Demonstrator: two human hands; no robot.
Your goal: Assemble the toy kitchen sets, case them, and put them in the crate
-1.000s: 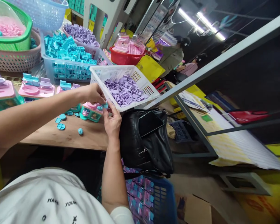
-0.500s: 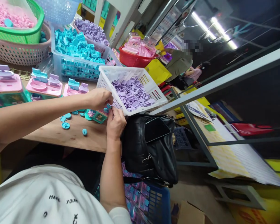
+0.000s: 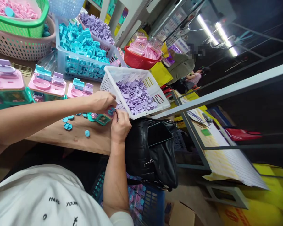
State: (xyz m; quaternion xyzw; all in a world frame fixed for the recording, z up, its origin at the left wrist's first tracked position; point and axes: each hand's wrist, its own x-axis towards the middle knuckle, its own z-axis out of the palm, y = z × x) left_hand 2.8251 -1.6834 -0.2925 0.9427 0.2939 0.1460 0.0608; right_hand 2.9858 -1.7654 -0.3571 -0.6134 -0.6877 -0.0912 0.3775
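Note:
My left hand (image 3: 105,101) is closed, its fingers bent down onto small blue plastic pieces (image 3: 111,110) at the end of a pink and teal toy playset (image 3: 102,118). From the other side, my right hand (image 3: 120,126) pinches at the same pieces with thumb and forefinger. The fingertips partly hide them. On the wooden table (image 3: 91,146) near the hands lie a blue wheel-shaped part (image 3: 68,126), a small blue knob (image 3: 87,133) and other blue parts (image 3: 68,118). Behind my left arm stands a row of pink toy playsets (image 3: 47,84) with blue and purple tops.
A white basket of purple parts (image 3: 165,102) stands just beyond my hands. Behind it are a clear basket of blue parts (image 3: 61,62) and a red basket (image 3: 136,62). A black bag (image 3: 141,157) sits right beside my right forearm. A co-worker (image 3: 182,67) is farther back.
The view has shifted slightly. The blue pieces between my fingertips have come close against the playset's end, and both hands stay together there.

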